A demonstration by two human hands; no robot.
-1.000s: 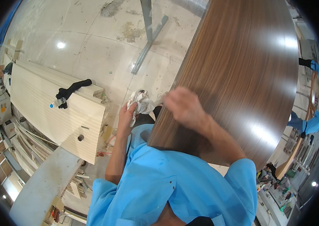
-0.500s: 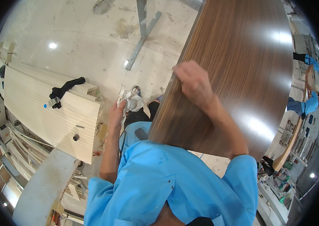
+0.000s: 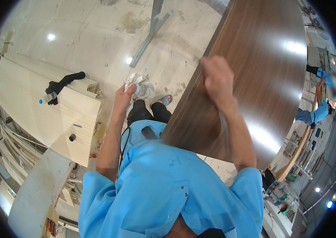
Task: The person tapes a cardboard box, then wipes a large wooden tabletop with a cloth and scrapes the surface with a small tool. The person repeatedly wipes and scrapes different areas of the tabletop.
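Note:
My left hand (image 3: 123, 99) is closed on a crumpled white rag (image 3: 142, 86) beside the near left end of a large dark wood-grain panel (image 3: 261, 75). The rag hangs over the floor, near my feet. Over the panel's left edge, my right hand (image 3: 218, 77) is closed, thumb and fingers drawn together. A small blurred shape shows at its fingertips; what it is cannot be made out. The panel's glossy top reflects the lights, and a narrow edge face (image 3: 204, 70) runs down its left side.
On the left stands a pale striped panel (image 3: 45, 119) bearing black cloth (image 3: 65, 82), a clear bottle (image 3: 51, 96) and a small dark cylinder (image 3: 72, 137). A metal stand (image 3: 148, 43) rests on the floor ahead. Two people in blue (image 3: 319, 113) are at the far right.
My view has shifted, so more of my feet shows. My right hand stays by the panel's left edge, its forearm now more upright. The rag remains in my left hand.

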